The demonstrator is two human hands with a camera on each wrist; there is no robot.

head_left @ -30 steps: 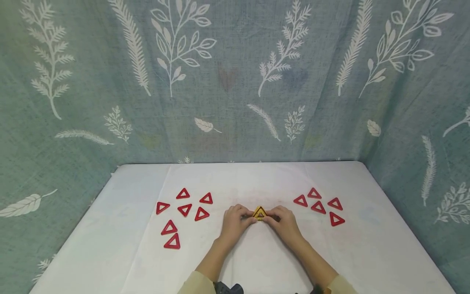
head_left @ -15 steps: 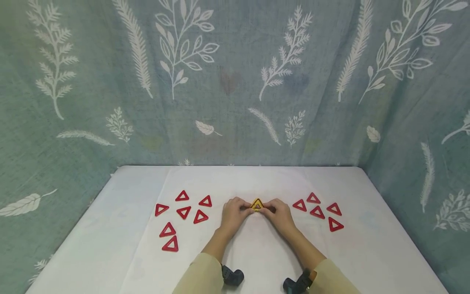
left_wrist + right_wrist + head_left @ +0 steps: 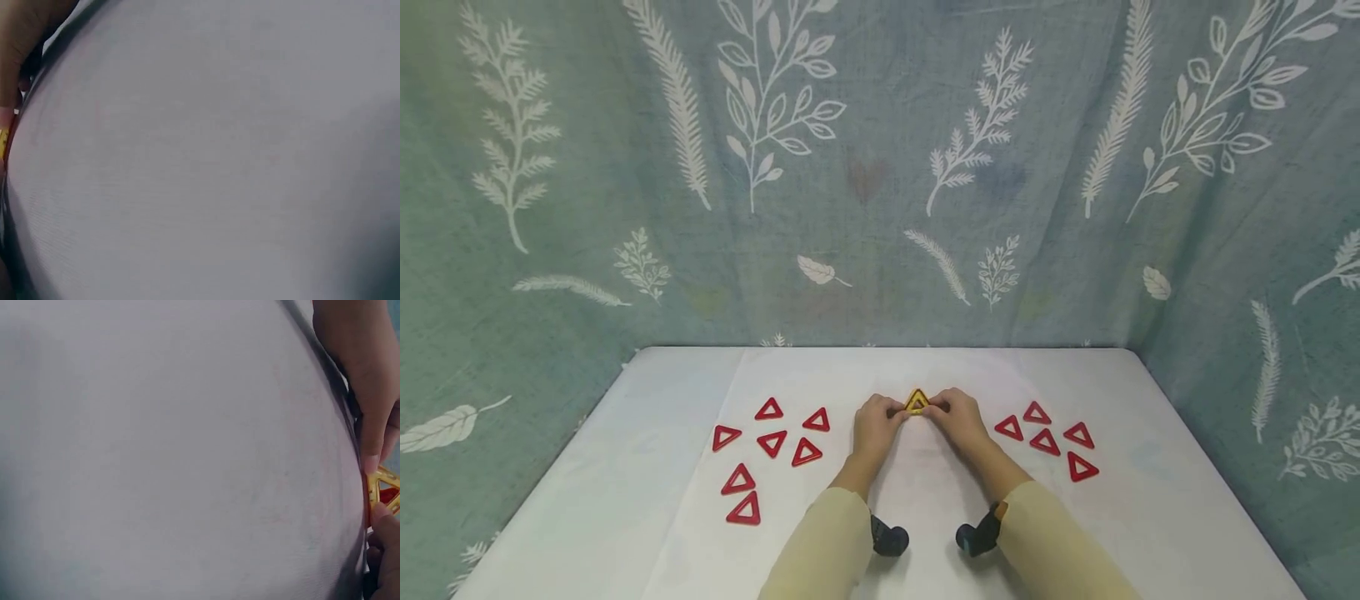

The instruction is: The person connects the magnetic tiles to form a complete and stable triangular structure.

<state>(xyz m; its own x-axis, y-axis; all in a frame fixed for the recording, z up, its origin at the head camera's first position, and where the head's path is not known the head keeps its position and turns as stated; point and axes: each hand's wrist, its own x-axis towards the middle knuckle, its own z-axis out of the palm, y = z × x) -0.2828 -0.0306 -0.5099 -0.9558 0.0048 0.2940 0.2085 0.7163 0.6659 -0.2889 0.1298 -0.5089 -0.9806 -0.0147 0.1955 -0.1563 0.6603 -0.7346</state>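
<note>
A small yellow triangle frame sits between both hands near the table's far middle. My left hand pinches its left side, thumb toward me. From the right, my right hand pinches the other side with thumb and finger. In the right wrist view, red shows through and beneath the yellow triangle, so a red piece appears to lie under it. Only a sliver of the yellow piece shows in the left wrist view. The fingers' far sides are hidden.
Several red triangle frames lie spread on the white table at left. Another group of red triangle frames lies at right. A green curtain with white leaves hangs behind the table's far edge. Dark wrist cameras sit below the forearms.
Both hands have moved away from me, toward the far edge, with the yellow triangle between them. More of the sleeves and the wrist cameras now shows. The head view has tilted slightly upward.
</note>
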